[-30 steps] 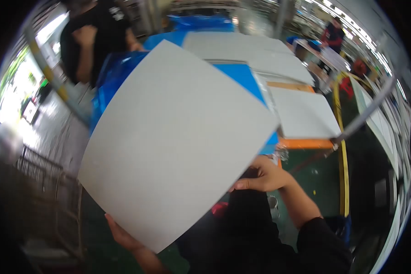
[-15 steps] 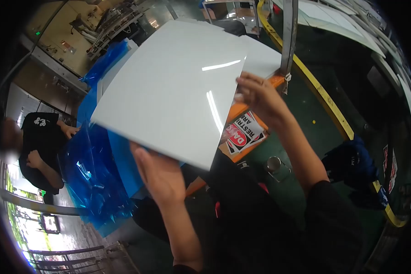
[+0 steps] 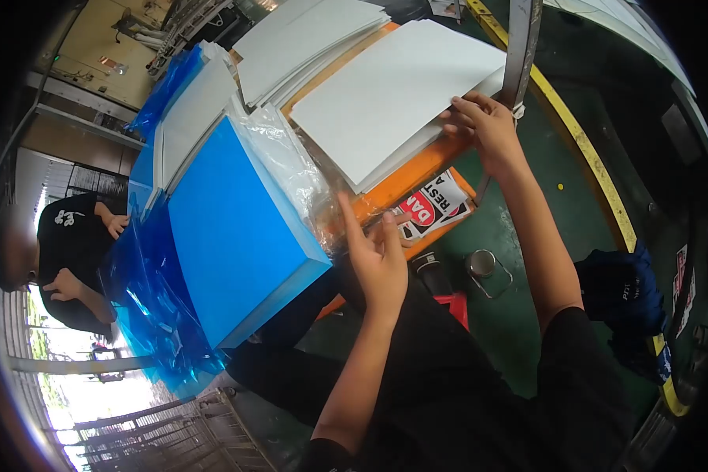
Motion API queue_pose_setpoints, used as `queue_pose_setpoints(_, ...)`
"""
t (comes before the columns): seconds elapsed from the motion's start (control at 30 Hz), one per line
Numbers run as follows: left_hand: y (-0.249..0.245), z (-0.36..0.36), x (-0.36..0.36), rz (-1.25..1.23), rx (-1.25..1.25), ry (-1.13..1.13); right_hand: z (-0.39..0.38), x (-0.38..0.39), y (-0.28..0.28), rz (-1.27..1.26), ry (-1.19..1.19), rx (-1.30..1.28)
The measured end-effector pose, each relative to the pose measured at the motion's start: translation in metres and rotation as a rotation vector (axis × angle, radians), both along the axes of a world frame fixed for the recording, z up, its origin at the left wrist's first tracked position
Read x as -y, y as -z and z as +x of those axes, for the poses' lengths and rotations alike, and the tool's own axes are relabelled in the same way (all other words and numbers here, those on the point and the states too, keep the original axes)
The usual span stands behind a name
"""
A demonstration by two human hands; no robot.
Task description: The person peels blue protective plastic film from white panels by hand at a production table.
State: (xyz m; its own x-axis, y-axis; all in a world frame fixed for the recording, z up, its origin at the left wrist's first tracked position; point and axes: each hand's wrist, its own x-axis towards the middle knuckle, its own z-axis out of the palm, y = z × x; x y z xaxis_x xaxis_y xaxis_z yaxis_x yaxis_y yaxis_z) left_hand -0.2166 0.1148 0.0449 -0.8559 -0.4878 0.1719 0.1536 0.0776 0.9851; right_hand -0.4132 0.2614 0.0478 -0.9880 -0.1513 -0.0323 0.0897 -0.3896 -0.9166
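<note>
A stack of white sheets (image 3: pixel 401 94) lies on the orange-edged table, its top sheet slightly askew. My right hand (image 3: pixel 492 138) is at the stack's near right edge, fingertips touching the sheet's rim, fingers loosely bent and apart. Below the stack's lower corner, my left hand (image 3: pixel 379 263) is open with fingers spread and holds nothing. To its left is a thick stack with a bright blue top (image 3: pixel 240 236) and white sides. Crumpled clear plastic wrap (image 3: pixel 287 161) lies between the two stacks.
More white sheets (image 3: pixel 307 43) are piled behind. Blue film (image 3: pixel 153 291) hangs at the left near a co-worker in black (image 3: pixel 75 252). A metal post (image 3: pixel 521 55) stands beside my right hand. Printed signs (image 3: pixel 436 206) lie under the orange edge (image 3: pixel 401 185); a metal cup (image 3: pixel 481 263) stands below.
The white sheet held between both hands now lies on the right stack. My left hand has moved right and let go; my right hand has shifted slightly up and right.
</note>
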Motion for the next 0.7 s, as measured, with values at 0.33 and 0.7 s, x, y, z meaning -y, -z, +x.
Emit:
queue_pose_setpoints(0.33,0.002,-0.013,0.013,-0.023,0.145,-0.005,0.005,-0.012,0.001,0.375,0.004,-0.106)
queue_pose_setpoints(0.7,0.008,-0.015,0.020,-0.224,0.154,-0.020,0.007,-0.012,-0.003,0.551,-0.011,-0.149)
